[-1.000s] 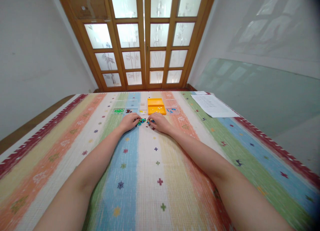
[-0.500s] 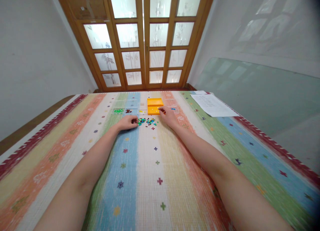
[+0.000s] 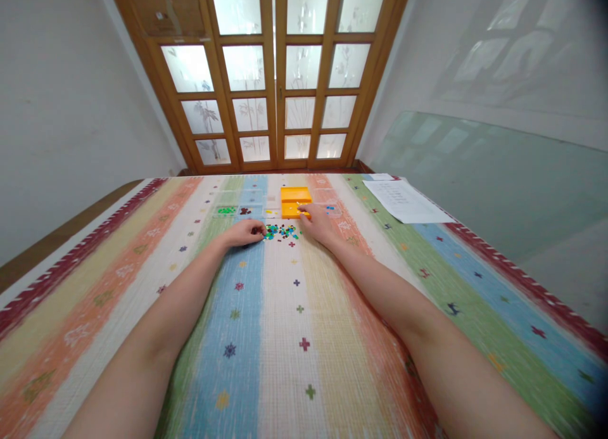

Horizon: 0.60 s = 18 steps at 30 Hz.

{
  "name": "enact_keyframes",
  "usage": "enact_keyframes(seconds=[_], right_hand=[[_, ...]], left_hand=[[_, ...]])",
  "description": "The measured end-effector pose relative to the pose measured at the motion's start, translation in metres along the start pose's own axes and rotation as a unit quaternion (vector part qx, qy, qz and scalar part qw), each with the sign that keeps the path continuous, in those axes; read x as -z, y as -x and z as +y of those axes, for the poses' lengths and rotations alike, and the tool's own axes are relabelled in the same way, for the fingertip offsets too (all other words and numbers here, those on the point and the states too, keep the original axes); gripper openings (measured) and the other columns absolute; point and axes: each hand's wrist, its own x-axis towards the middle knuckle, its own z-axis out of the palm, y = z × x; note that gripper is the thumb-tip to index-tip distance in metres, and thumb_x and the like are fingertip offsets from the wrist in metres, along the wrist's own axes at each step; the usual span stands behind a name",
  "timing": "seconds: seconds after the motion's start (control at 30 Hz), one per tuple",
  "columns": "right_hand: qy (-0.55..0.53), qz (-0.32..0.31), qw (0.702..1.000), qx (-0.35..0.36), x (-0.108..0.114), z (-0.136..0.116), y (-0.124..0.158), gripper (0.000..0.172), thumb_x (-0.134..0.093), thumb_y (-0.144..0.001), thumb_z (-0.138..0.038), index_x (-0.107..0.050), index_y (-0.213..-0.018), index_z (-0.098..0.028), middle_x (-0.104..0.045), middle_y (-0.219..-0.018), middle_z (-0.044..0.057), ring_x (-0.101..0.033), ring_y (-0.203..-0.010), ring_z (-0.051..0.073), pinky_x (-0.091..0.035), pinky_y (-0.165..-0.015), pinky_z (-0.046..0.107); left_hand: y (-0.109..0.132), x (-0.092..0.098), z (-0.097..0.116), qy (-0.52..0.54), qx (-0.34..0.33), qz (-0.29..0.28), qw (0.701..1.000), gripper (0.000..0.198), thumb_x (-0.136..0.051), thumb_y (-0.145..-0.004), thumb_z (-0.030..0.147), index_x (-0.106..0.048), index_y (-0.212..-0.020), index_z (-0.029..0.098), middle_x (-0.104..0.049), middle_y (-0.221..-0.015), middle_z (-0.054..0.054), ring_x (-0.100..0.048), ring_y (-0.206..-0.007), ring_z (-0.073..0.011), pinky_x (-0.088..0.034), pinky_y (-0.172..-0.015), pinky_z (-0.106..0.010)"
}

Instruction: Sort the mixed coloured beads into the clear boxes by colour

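My left hand (image 3: 246,232) rests on the cloth at the left edge of a pile of small coloured pieces (image 3: 280,231), its fingers curled together. Whether anything is in them is too small to see. My right hand (image 3: 317,223) is at the front right of an open yellow box (image 3: 295,194), thumb and forefinger a little apart, with no piece visible between them. A few tiny light pieces lie inside the box. The pile, mostly green, blue and dark brown, spreads between both hands.
Left of the yellow box are clear boxes holding green pieces (image 3: 227,210), brown pieces (image 3: 246,211) and yellow pieces (image 3: 269,211). Blue pieces (image 3: 330,208) sit in another clear box on the right. Printed paper (image 3: 403,200) lies far right on the striped tablecloth (image 3: 280,337).
My right hand has drawn slightly left and down, from over the yellow box's inside toward its front edge. My left hand has hardly moved beside the pile.
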Motion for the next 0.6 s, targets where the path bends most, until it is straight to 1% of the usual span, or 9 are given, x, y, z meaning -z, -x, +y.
enact_keyframes(seconds=[0.1,0.2,0.33,0.4,0.47,0.53,0.6], right_hand=[[0.009,-0.019,1.0,0.006,0.003,-0.005,0.0,0.021,-0.058,-0.094,-0.016,-0.075,-0.105,-0.02,-0.076,-0.108,0.009,-0.067,-0.103,0.024,-0.051,-0.097,0.039],[0.008,-0.032,0.999,0.009,0.005,-0.008,0.0,0.019,-0.058,-0.093,-0.015,-0.075,-0.099,-0.02,-0.076,-0.102,0.008,-0.067,-0.098,0.023,-0.05,-0.092,0.038],[0.003,-0.032,0.999,0.006,0.006,-0.008,0.0,0.021,-0.057,-0.093,-0.014,-0.076,-0.099,-0.02,-0.076,-0.103,0.009,-0.067,-0.098,0.023,-0.05,-0.091,0.037],[0.002,-0.031,0.999,0.007,0.005,-0.007,0.0,0.021,-0.056,-0.094,-0.015,-0.076,-0.1,-0.02,-0.076,-0.103,0.008,-0.066,-0.098,0.023,-0.05,-0.09,0.037],[0.007,-0.03,0.999,0.009,0.004,-0.006,0.0,0.022,-0.056,-0.094,-0.016,-0.076,-0.1,-0.02,-0.076,-0.103,0.008,-0.067,-0.098,0.023,-0.049,-0.09,0.036],[0.014,-0.029,0.999,0.013,0.002,-0.005,0.0,0.021,-0.056,-0.094,-0.016,-0.076,-0.099,-0.02,-0.077,-0.103,0.009,-0.067,-0.098,0.024,-0.049,-0.089,0.036],[0.016,-0.031,0.999,0.018,0.0,-0.004,0.0,0.021,-0.057,-0.093,-0.016,-0.076,-0.099,-0.019,-0.077,-0.103,0.009,-0.067,-0.098,0.024,-0.049,-0.09,0.037]], left_hand=[[-0.001,-0.003,0.001,-0.015,0.0,0.018,1.0,0.019,-0.063,-0.084,0.032,-0.073,-0.093,0.019,-0.069,-0.082,-0.001,-0.06,-0.073,-0.0163,-0.044,-0.068,-0.027],[-0.001,-0.006,0.002,-0.022,-0.002,0.036,0.999,0.022,-0.062,-0.085,0.033,-0.073,-0.098,0.02,-0.068,-0.082,-0.001,-0.058,-0.072,-0.0163,-0.044,-0.068,-0.027],[-0.002,-0.009,0.001,-0.028,0.002,0.093,0.995,0.023,-0.059,-0.084,0.027,-0.072,-0.102,0.021,-0.07,-0.091,-0.002,-0.059,-0.078,-0.0168,-0.048,-0.074,-0.028],[-0.003,-0.01,-0.002,-0.048,0.012,0.128,0.99,0.025,-0.057,-0.084,0.023,-0.072,-0.104,0.021,-0.069,-0.094,-0.003,-0.06,-0.08,-0.017,-0.049,-0.077,-0.029],[-0.004,-0.011,-0.006,-0.08,0.019,0.152,0.985,0.026,-0.056,-0.085,0.021,-0.073,-0.105,0.021,-0.068,-0.095,-0.004,-0.06,-0.083,-0.0177,-0.049,-0.081,-0.031],[-0.005,-0.011,-0.009,-0.112,0.016,0.158,0.981,0.028,-0.056,-0.087,0.021,-0.074,-0.108,0.021,-0.067,-0.097,-0.005,-0.06,-0.087,-0.0192,-0.049,-0.085,-0.033],[-0.006,-0.011,-0.011,-0.135,0.007,0.15,0.98,0.028,-0.057,-0.089,0.022,-0.076,-0.109,0.022,-0.067,-0.099,-0.006,-0.061,-0.093,-0.0213,-0.049,-0.09,-0.035]])
